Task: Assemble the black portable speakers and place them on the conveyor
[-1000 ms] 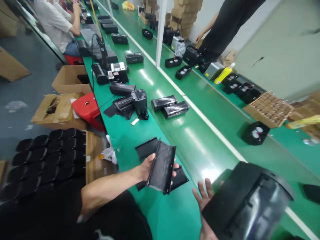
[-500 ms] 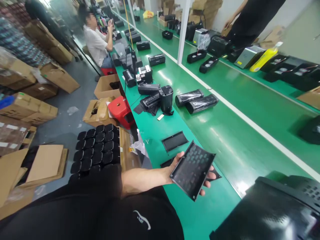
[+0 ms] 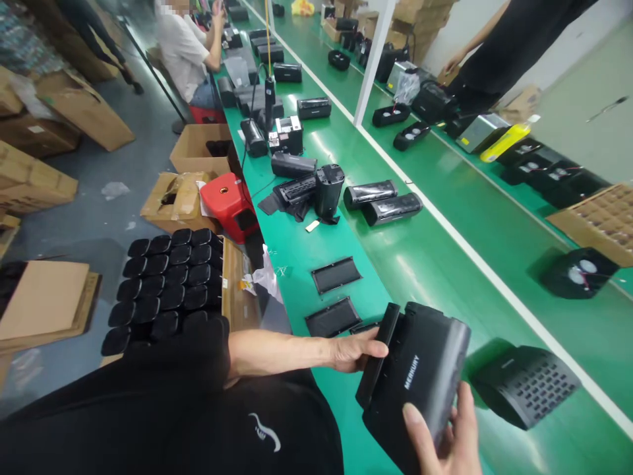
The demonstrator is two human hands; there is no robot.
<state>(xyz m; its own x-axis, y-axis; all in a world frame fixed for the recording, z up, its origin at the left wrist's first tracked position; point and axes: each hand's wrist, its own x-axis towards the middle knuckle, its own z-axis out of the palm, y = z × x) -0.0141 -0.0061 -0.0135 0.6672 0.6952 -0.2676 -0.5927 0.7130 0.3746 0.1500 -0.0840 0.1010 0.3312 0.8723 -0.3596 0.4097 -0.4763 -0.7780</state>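
Two bare hands share a black speaker housing (image 3: 418, 386), held up in the air over the green bench top (image 3: 297, 280), with the white word "MERKURY" printed on its dark face. The left hand (image 3: 353, 351) comes in from the side with its fingers close together, laid along a narrow, flat edge plate (image 3: 378, 353) on the near side. The right hand (image 3: 452, 439) cups the lower end, its thumb across the front and the rest of the hand mostly out of sight. From here the housing looks like stiff moulded plastic, probably fairly light but bulky, and I'd expect its smooth, faintly glossy skin to be a little slippery. A two-handed hold on the long sides looks safest, since that thin edge plate seems the part likeliest to flex or shift. Nearby on the bench lie two flat black panels (image 3: 335, 274), one above the other, while a second black speaker housing (image 3: 524, 386) with rows of square holes sits just to the right. Beyond, a seated co-worker (image 3: 182, 49) works further along the line, and rows of rounded black parts (image 3: 168, 284) fill a carton beside the bench.
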